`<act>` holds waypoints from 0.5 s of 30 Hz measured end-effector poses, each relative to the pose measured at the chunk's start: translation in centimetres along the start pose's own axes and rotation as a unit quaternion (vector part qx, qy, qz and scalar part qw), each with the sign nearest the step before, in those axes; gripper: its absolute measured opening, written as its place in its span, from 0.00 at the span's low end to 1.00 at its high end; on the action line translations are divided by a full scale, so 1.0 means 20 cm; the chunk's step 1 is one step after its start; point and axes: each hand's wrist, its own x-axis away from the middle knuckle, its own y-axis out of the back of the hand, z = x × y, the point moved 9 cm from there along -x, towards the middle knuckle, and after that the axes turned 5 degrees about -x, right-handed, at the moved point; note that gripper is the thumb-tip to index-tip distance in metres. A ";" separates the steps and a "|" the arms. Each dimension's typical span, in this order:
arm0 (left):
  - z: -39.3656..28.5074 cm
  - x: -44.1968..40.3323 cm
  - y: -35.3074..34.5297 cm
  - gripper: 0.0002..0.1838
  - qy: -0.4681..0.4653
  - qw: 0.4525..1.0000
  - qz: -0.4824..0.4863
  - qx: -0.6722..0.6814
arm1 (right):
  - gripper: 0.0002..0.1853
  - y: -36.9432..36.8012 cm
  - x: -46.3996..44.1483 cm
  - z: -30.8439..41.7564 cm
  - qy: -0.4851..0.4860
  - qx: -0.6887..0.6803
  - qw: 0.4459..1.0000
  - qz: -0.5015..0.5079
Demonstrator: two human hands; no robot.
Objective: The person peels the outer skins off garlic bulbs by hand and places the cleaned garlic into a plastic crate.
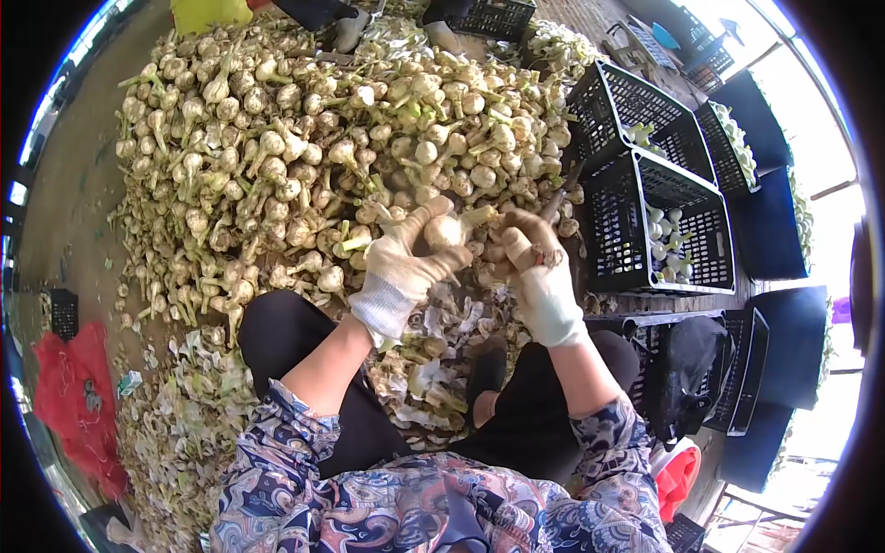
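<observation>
My left hand [412, 263], in a whitish work glove, is closed around a garlic bulb [444, 232] above the near edge of the pile. The bulb's cut-looking stem points right, toward my right hand [535, 263]. That hand, gloved too, has its fingers curled round a dark, narrow tool [561, 194] that sticks out up and to the right; its working end is hidden, so its exact kind is unclear. Beyond both hands spreads a large heap of unpeeled garlic bulbs [277, 166] with stems. Below them, between my knees, lie papery skins and trimmings [438, 369].
Black plastic crates [659, 281] holding some cleaned white bulbs [668, 244] stand to the right. More filled crates [733, 147] line the far right. A red mesh bag [78, 405] lies at left. Another person's shoes [350, 32] show behind the heap.
</observation>
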 end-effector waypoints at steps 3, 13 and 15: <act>0.11 0.00 -0.05 0.34 0.001 0.992 -0.013 0.129 | 0.16 -0.06 0.01 -0.19 -0.095 -0.204 0.973 0.050; -0.08 0.03 -0.09 0.37 -0.188 0.963 -0.005 -0.193 | 0.12 -0.11 -0.01 -0.13 -0.072 -0.190 0.978 0.046; -0.02 0.02 -0.10 0.37 -0.150 0.977 0.015 -0.153 | 0.13 -0.08 -0.01 -0.14 -0.072 -0.204 0.974 0.059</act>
